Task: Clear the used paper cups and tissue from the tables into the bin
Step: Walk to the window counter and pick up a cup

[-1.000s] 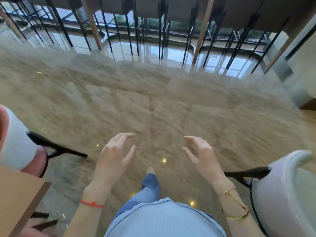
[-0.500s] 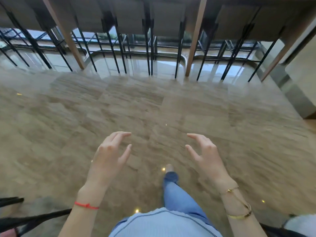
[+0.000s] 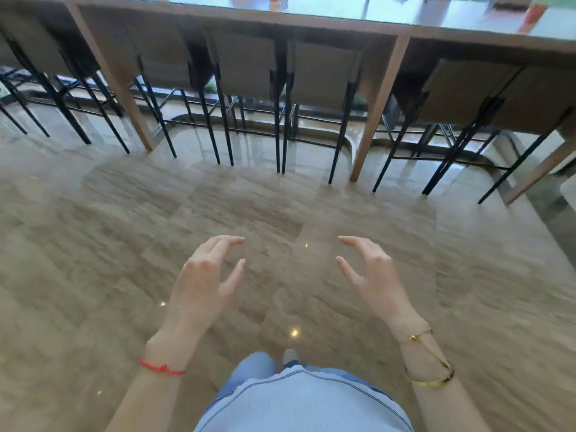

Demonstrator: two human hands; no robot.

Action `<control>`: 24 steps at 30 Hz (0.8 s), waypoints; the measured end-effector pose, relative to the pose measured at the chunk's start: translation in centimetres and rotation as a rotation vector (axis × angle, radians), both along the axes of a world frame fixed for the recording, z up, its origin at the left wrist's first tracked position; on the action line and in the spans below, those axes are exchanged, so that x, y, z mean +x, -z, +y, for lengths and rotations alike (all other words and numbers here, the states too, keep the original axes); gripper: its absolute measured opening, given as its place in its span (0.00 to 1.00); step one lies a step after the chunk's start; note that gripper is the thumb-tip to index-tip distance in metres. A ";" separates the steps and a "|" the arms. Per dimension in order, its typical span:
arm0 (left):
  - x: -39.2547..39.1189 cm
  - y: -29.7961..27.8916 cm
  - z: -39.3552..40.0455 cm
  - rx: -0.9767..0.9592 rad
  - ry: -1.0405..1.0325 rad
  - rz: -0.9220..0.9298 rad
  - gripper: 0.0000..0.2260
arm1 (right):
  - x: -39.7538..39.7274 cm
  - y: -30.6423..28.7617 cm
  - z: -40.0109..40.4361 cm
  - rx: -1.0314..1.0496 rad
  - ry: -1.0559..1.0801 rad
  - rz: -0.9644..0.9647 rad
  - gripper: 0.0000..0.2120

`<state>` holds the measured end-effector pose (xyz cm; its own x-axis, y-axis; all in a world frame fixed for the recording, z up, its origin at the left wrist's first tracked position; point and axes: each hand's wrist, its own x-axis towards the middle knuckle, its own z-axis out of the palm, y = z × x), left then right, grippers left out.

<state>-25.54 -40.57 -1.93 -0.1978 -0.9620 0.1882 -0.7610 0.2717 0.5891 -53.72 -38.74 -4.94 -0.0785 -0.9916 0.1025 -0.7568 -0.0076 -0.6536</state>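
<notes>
Both the left hand (image 3: 202, 275) and right hand (image 3: 374, 275) hang empty with fingers apart over the polished floor (image 3: 93, 244), so approach the long worktop (image 3: 311, 21) ahead, where blurred orange shapes, possibly cups, stand at its far edge.

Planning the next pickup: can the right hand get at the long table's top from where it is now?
Probably not yet. The right hand hangs empty over open floor, while the long table stands well ahead behind a row of chairs. Nothing blocks the walk.
</notes>
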 end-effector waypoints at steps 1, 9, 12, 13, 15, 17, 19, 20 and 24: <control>-0.3 -0.2 -1.9 0.003 -0.007 0.003 0.15 | -0.3 -0.3 -2.1 0.000 -0.009 -0.001 0.17; -1.7 1.0 -17.4 0.025 -0.050 0.011 0.15 | -1.8 1.4 -18.1 0.031 -0.050 0.024 0.18; -1.8 1.7 -23.8 0.034 -0.043 0.007 0.15 | -1.8 2.3 -24.4 0.038 -0.064 0.022 0.18; -1.8 1.8 -26.1 0.032 -0.041 0.011 0.15 | -1.7 2.5 -26.6 0.038 -0.072 0.024 0.18; -1.6 1.9 -30.7 0.030 -0.043 0.016 0.15 | -1.4 2.5 -31.3 0.039 -0.074 0.024 0.18; -1.5 1.7 -35.7 0.031 -0.041 0.015 0.15 | -1.2 2.2 -36.4 0.034 -0.061 0.017 0.18; -1.4 1.3 -40.8 0.030 -0.029 0.007 0.14 | -0.9 1.7 -41.6 0.025 -0.056 0.008 0.18; -1.4 1.0 -43.3 0.031 -0.021 0.006 0.14 | -0.8 1.4 -44.2 0.019 -0.056 0.005 0.18; -1.3 0.2 -52.8 0.028 -0.005 -0.010 0.15 | -0.1 0.3 -53.8 -0.008 -0.054 0.005 0.18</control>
